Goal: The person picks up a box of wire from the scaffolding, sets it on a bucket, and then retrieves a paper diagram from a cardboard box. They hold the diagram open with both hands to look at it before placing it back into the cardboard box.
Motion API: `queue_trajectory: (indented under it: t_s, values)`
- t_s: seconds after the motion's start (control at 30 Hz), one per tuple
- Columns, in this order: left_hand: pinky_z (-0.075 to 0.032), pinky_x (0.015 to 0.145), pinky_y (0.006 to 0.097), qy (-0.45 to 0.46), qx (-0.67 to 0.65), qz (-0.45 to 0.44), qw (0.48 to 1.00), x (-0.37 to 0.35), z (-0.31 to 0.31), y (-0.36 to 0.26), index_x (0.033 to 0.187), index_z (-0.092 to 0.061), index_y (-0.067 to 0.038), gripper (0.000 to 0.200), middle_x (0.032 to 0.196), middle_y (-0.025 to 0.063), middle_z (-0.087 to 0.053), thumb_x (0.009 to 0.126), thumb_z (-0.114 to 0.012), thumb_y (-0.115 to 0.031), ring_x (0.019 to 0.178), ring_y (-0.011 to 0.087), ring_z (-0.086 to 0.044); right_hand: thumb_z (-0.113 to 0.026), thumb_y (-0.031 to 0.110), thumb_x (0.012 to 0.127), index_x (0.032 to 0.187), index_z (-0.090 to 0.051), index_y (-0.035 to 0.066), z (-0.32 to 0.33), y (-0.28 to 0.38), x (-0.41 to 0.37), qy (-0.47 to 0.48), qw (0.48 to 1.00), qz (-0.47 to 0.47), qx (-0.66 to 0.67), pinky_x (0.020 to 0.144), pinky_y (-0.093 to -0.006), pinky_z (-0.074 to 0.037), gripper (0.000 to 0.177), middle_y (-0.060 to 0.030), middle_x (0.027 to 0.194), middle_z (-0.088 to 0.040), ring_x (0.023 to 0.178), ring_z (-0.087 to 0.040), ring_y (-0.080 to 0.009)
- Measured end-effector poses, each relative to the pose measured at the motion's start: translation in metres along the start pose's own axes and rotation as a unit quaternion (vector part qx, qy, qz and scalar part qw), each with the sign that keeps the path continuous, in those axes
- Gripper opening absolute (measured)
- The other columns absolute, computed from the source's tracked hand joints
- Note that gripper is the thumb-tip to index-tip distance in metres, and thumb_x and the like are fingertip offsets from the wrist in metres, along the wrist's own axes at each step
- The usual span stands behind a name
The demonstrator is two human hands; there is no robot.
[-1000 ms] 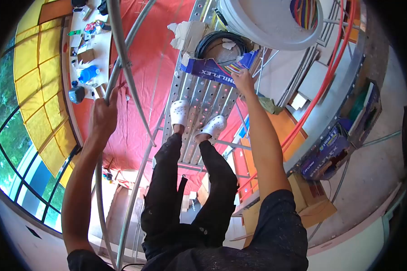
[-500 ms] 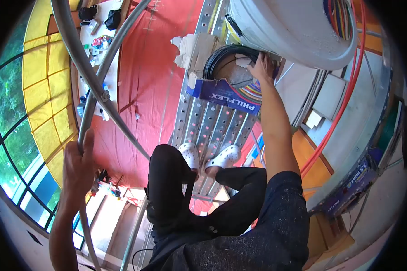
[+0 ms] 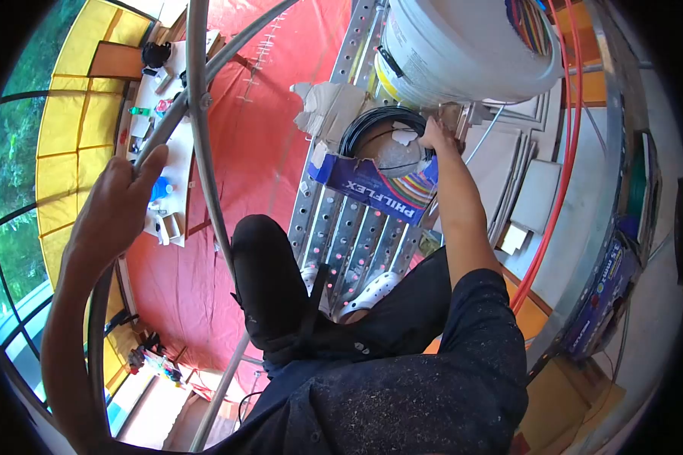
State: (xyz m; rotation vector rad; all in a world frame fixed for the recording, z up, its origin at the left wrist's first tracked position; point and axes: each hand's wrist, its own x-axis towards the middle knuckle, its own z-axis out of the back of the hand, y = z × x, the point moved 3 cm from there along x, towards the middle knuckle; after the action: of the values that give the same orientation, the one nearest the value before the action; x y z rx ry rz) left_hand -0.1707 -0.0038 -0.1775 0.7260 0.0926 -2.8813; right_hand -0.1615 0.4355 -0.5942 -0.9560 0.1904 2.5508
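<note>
My left hand [image 3: 118, 201] is closed around a curved metal scaffold rail [image 3: 95, 326], thumb lying along the tube. My right arm stretches forward, and my right hand [image 3: 435, 135] sits at the far right rim of a torn blue Philflex box [image 3: 372, 189]. The box holds a black cable coil [image 3: 357, 129]. The hand touches the coil's edge just under the base of a white bucket [image 3: 463, 53], which hides the fingers. I am crouched on a perforated metal plank [image 3: 349, 235], black trousers bent, with one white clog [image 3: 372, 292] showing.
A second scaffold tube [image 3: 199, 136] crosses close to my left hand. Far below lie a red tarp [image 3: 258, 114] and a table [image 3: 176, 163] with tools and bottles. A red cable [image 3: 565, 152] and another blue box [image 3: 603, 296] run along the right ledge.
I have sunk lower into a crouch, knees bent further. My left hand slid up along the rail. My right hand stayed at the far rim of the coil, by the bucket.
</note>
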Motion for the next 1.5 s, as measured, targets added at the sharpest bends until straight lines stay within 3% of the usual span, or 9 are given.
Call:
queue_trajectory:
  t_s: [0.1,0.2,0.3,0.47,0.57,0.83,1.07,1.33,1.5]
  values:
    - [-0.04,0.059,0.036,0.015,0.008,0.004,1.0,0.002,0.001,-0.001,0.074,-0.046,0.002,0.057,0.067,0.0125,-0.042,0.088,-0.044,-0.054,0.064,0.0194,-0.047,-0.071,0.023,0.057,0.109,-0.057,0.0,-0.035,-0.026,0.007,0.062,0.998,0.023,0.011,0.077,-0.0398,-0.05,0.059,-0.0187,0.103,-0.061,0.091,-0.061,-0.0294]
    - [-0.041,0.072,0.0471,-0.015,0.077,-0.137,0.987,0.009,-0.004,0.01,0.092,-0.051,0.012,0.066,0.084,0.0277,-0.054,0.088,-0.038,-0.054,0.082,0.0403,-0.057,-0.072,0.022,0.053,0.095,-0.061,-0.006,-0.044,-0.044,-0.027,0.128,0.978,0.048,0.157,0.061,-0.0368,-0.051,0.052,-0.018,0.081,-0.064,0.07,-0.064,-0.0248]
    - [-0.041,0.079,0.0495,0.035,0.017,-0.001,0.999,-0.001,0.003,-0.006,0.099,-0.051,0.013,0.068,0.094,0.0334,-0.055,0.089,-0.037,-0.053,0.093,0.0452,-0.055,-0.074,0.021,0.051,0.09,-0.06,-0.009,-0.034,-0.04,-0.093,0.154,0.928,-0.003,0.339,0.052,-0.0331,-0.05,0.05,-0.0156,0.076,-0.064,0.063,-0.062,-0.0199]
    - [-0.037,0.088,0.0517,0.001,0.082,-0.139,0.987,0.015,-0.009,0.01,0.104,-0.048,0.013,0.065,0.103,0.0362,-0.052,0.089,-0.034,-0.048,0.103,0.0484,-0.049,-0.077,0.027,0.052,0.091,-0.059,-0.011,-0.026,-0.034,-0.165,0.01,0.931,0.042,0.364,0.07,-0.0336,-0.05,0.057,-0.0208,0.089,-0.062,0.079,-0.062,-0.025]
    - [-0.05,0.053,0.0431,0.034,-0.021,-0.043,0.998,-0.01,0.007,-0.011,0.093,-0.051,0.011,0.06,0.065,0.0211,-0.057,0.09,-0.034,-0.046,0.055,0.0319,-0.061,-0.076,0.031,0.053,0.089,-0.06,-0.011,-0.063,-0.035,-0.177,-0.049,0.914,0.073,0.396,0.073,-0.036,-0.049,0.057,-0.023,0.087,-0.062,0.081,-0.062,-0.0258]
    - [-0.048,0.045,0.0408,-0.002,0.012,-0.134,0.991,0.012,-0.004,0.004,0.08,-0.053,0.012,0.06,0.061,0.0212,-0.057,0.091,-0.034,-0.043,0.047,0.0287,-0.059,-0.067,0.026,0.064,0.084,-0.063,-0.002,-0.004,-0.019,-0.267,-0.118,0.919,0.212,0.31,0.064,-0.0412,-0.048,0.035,-0.022,0.073,-0.062,0.07,-0.062,-0.0346]
    - [-0.048,0.042,0.0411,0.015,-0.006,-0.142,0.99,0.006,-0.002,0.0,0.087,-0.05,0.013,0.056,0.062,0.0218,-0.056,0.092,-0.034,-0.041,0.047,0.0293,-0.058,-0.069,0.011,0.073,0.09,-0.063,-0.004,0.071,-0.045,-0.324,-0.16,0.809,0.255,0.505,0.066,-0.0263,-0.047,0.023,-0.0032,0.079,-0.064,0.072,-0.056,-0.0086]
    - [-0.045,0.034,0.0368,0.064,-0.049,-0.093,0.992,-0.011,0.009,-0.007,0.081,-0.049,0.01,0.054,0.056,0.0154,-0.053,0.092,-0.034,-0.041,0.039,0.0219,-0.053,-0.069,0.006,0.075,0.09,-0.066,0.0,0.144,-0.043,-0.365,-0.21,0.686,0.217,0.662,0.065,-0.0222,-0.046,0.017,-0.0017,0.083,-0.065,0.072,-0.059,-0.0076]
    - [-0.045,0.037,0.0357,0.046,-0.072,-0.072,0.994,-0.016,0.011,-0.008,0.079,-0.057,0.007,0.052,0.057,0.0143,-0.054,0.092,-0.037,-0.039,0.044,0.0217,-0.054,-0.065,0.004,0.076,0.097,-0.062,-0.001,0.167,-0.035,-0.346,-0.192,0.547,0.162,0.799,0.069,-0.0321,-0.052,0.022,-0.0088,0.09,-0.065,0.077,-0.063,-0.019]
